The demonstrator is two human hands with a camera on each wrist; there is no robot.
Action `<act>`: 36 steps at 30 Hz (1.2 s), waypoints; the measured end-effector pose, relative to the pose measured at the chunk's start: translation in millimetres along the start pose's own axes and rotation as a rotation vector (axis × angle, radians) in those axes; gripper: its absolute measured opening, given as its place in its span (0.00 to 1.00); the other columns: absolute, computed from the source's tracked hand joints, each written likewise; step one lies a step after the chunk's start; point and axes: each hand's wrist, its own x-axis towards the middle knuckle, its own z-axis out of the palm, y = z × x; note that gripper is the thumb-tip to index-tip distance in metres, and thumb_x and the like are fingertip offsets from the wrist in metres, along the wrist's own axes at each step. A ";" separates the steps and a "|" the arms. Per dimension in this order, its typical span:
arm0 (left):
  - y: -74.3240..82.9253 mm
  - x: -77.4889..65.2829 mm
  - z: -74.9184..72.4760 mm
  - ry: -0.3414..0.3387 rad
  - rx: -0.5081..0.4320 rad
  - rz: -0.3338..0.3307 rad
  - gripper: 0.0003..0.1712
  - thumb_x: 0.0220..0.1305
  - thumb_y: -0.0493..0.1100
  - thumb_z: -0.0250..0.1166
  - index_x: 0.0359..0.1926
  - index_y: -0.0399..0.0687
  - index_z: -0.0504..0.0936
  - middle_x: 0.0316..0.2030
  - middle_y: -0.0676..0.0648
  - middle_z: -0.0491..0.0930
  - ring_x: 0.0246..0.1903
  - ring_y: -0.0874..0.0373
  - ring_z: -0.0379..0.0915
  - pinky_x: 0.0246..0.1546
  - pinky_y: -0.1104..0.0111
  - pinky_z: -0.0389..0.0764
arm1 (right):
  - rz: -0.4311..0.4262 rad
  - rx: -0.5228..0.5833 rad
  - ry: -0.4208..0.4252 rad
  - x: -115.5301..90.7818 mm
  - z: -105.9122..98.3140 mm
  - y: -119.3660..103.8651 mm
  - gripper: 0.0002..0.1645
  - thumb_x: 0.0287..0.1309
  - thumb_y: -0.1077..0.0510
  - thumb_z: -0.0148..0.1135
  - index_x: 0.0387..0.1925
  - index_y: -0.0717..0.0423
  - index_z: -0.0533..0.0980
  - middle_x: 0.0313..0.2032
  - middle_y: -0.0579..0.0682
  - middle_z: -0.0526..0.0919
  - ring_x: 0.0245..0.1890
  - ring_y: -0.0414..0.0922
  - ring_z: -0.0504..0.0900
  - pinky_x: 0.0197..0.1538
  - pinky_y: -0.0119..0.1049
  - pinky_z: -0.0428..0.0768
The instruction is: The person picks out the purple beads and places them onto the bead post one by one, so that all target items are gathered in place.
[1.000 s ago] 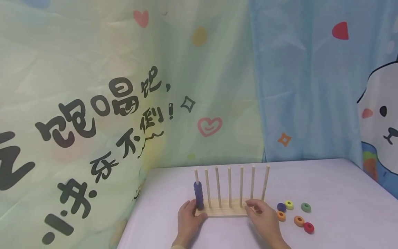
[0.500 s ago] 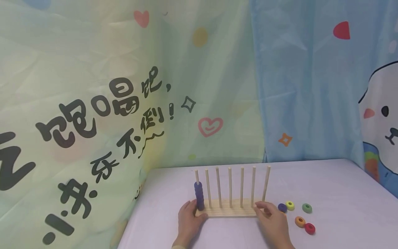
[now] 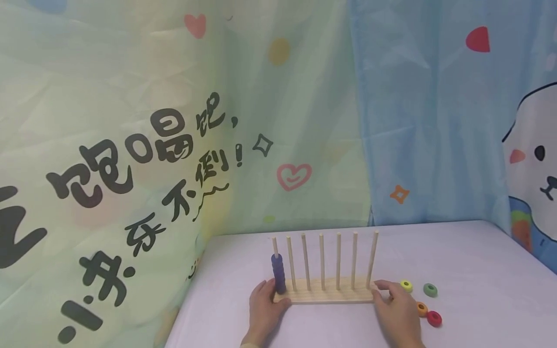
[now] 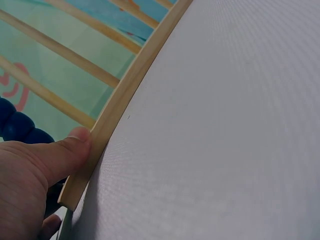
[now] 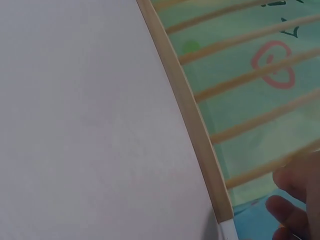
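A wooden peg stand with several upright pegs sits on the table. Purple-blue rings are stacked on its leftmost peg. My left hand grips the base's left end; in the left wrist view its thumb presses the front face, with the other fingers mostly hidden. Beside the right end is my right hand, fingers loosely bent. The right wrist view shows these fingers apart from the base, and no ring is visible between them.
Right of my right hand lie loose rings: a yellow ring, a green ring, an orange ring and a red ring. A pale cloth covers the table; printed curtains hang behind it.
My right hand has slid rightward along the stand to its right end. The loose blue ring and one orange ring have gone out of sight near that hand. My left hand stays put.
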 end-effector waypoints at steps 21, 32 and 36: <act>0.5 4.3 0.9 -0.020 0.012 -0.045 0.36 0.46 0.50 0.77 0.58 0.49 0.79 0.56 0.44 0.80 0.63 0.38 0.65 0.66 0.42 0.62 | -0.046 -0.144 0.035 15.2 -21.2 29.1 0.29 0.48 0.56 0.73 0.51 0.65 0.77 0.51 0.70 0.78 0.54 0.68 0.73 0.51 0.68 0.70; -1.3 2.8 2.5 -0.011 0.008 -0.029 0.36 0.46 0.49 0.77 0.59 0.46 0.79 0.56 0.43 0.80 0.63 0.38 0.66 0.66 0.43 0.62 | -0.074 -0.189 -0.017 16.0 -14.6 30.0 0.30 0.46 0.57 0.74 0.51 0.66 0.77 0.50 0.70 0.78 0.51 0.69 0.75 0.48 0.67 0.72; -1.3 1.9 2.3 -0.013 0.005 -0.032 0.36 0.46 0.49 0.77 0.59 0.45 0.79 0.56 0.43 0.80 0.63 0.38 0.66 0.66 0.43 0.62 | -0.071 -0.209 -0.034 16.4 -15.0 30.2 0.28 0.44 0.60 0.74 0.50 0.66 0.78 0.48 0.70 0.79 0.48 0.69 0.75 0.45 0.65 0.73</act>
